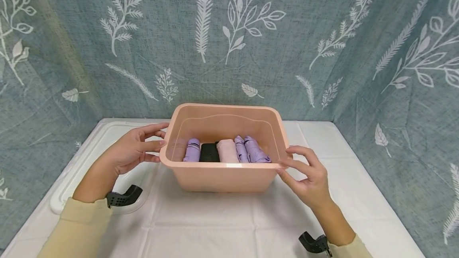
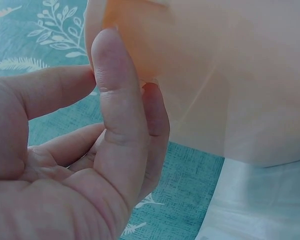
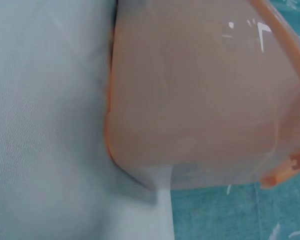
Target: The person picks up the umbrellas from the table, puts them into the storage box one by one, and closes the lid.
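A peach plastic storage bin (image 1: 220, 179) stands without a cover in the middle of the table. My left hand (image 1: 134, 146) pinches its left rim; in the left wrist view the thumb (image 2: 117, 85) lies against the bin wall (image 2: 210, 65). At the right front corner, my right hand (image 1: 310, 176) holds the rim between thumb and fingers. Inside, in a row, are a lavender cloth roll (image 1: 192, 150), a black folded bundle (image 1: 209, 153), a pale pink folded cloth (image 1: 227, 151) and two more lavender rolls (image 1: 256, 151). The right wrist view shows the bin's side (image 3: 190, 90).
A translucent white lid (image 1: 89, 160) lies on the left of the table, partly under my left forearm. White cloth covers the table (image 1: 201, 226). Blue-green curtains (image 1: 172, 23) with white leaf prints stand behind and at both sides, close to the bin's back.
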Tool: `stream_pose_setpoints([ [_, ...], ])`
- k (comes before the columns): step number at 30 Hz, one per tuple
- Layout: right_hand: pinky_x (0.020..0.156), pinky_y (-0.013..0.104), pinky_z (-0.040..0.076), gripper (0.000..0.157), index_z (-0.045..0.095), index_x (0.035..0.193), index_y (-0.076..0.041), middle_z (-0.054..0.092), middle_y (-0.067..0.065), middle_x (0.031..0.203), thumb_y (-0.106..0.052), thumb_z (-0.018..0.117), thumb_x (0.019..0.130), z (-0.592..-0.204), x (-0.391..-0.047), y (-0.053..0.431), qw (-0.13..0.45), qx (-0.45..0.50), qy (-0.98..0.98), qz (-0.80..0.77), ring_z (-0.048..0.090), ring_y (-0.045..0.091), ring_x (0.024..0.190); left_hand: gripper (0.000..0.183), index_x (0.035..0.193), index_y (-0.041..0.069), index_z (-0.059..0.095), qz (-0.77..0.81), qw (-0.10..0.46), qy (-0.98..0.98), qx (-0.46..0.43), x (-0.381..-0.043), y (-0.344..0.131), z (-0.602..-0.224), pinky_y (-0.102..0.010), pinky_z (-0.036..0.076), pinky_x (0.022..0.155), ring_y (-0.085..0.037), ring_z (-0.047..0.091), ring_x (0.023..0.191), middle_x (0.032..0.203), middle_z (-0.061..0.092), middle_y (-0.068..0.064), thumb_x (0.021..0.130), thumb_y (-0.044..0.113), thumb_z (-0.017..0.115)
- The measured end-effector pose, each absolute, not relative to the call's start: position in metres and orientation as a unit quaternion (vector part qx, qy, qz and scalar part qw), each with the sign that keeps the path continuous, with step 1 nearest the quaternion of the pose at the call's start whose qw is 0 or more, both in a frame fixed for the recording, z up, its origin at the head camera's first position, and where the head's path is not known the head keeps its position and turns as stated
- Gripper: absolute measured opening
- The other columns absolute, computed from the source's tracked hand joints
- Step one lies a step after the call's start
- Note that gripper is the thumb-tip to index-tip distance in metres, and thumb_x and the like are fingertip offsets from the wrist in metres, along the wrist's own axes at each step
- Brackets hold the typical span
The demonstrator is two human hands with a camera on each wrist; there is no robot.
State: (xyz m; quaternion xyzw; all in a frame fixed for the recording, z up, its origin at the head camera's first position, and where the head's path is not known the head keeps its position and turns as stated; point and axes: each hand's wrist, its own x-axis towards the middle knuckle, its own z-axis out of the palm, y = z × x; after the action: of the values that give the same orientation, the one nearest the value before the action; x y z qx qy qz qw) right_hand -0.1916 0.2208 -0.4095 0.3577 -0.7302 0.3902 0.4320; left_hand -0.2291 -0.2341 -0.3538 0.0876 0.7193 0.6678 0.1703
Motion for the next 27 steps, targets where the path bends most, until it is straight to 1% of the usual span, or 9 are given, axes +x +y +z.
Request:
stream_pose_setpoints([
  [7,0.102,0.019,0.051,0.032,0.080,0.087,-0.004,0.067,0.024,0.101,-0.035,0.078,0.092,-0.4095,-0.1939,0.2192,0.452,0.385,-0.719,0.363,0.063,0.034,0.101,0.071,0.161,0.009,0.032,0.663,0.172,0.724,0.083,-0.2288,-0.2345,-0.3532,-0.033,0.065,0.074,-0.011,0.070,0.085,0.123,0.049,-0.004,0.100,0.010,0.067],
  [14,0.104,0.021,0.050,0.030,0.081,0.091,-0.004,0.069,0.022,0.099,-0.033,0.077,0.093,-0.4105,-0.1934,0.2191,0.472,0.395,-0.716,0.329,0.063,0.036,0.097,0.070,0.161,0.009,0.033,0.663,0.171,0.724,0.087,-0.2274,-0.2338,-0.3516,-0.032,0.064,0.074,-0.010,0.069,0.086,0.124,0.049,-0.004,0.100,0.010,0.066],
  [18,0.104,0.024,0.052,0.027,0.081,0.092,-0.003,0.069,0.022,0.095,-0.030,0.077,0.094,-0.4111,-0.1932,0.2175,0.489,0.403,-0.706,0.316,0.064,0.039,0.095,0.070,0.161,0.009,0.033,0.657,0.170,0.729,0.087,-0.2264,-0.2339,-0.3508,-0.032,0.064,0.074,-0.011,0.069,0.086,0.125,0.048,-0.005,0.100,0.012,0.067],
  [22,0.105,0.027,0.053,0.025,0.081,0.090,-0.004,0.069,0.022,0.093,-0.028,0.077,0.094,-0.4120,-0.1934,0.2156,0.503,0.408,-0.696,0.310,0.064,0.041,0.095,0.071,0.162,0.009,0.031,0.652,0.168,0.734,0.087,-0.2254,-0.2337,-0.3506,-0.032,0.064,0.076,-0.011,0.069,0.087,0.125,0.048,-0.004,0.100,0.012,0.067],
  [27,0.107,0.028,0.052,0.026,0.081,0.087,-0.004,0.069,0.022,0.092,-0.029,0.077,0.094,-0.4134,-0.1919,0.2136,0.508,0.403,-0.693,0.315,0.065,0.042,0.096,0.072,0.162,0.009,0.030,0.648,0.165,0.738,0.087,-0.2243,-0.2339,-0.3512,-0.033,0.064,0.077,-0.010,0.069,0.088,0.125,0.048,-0.004,0.100,0.013,0.067],
])
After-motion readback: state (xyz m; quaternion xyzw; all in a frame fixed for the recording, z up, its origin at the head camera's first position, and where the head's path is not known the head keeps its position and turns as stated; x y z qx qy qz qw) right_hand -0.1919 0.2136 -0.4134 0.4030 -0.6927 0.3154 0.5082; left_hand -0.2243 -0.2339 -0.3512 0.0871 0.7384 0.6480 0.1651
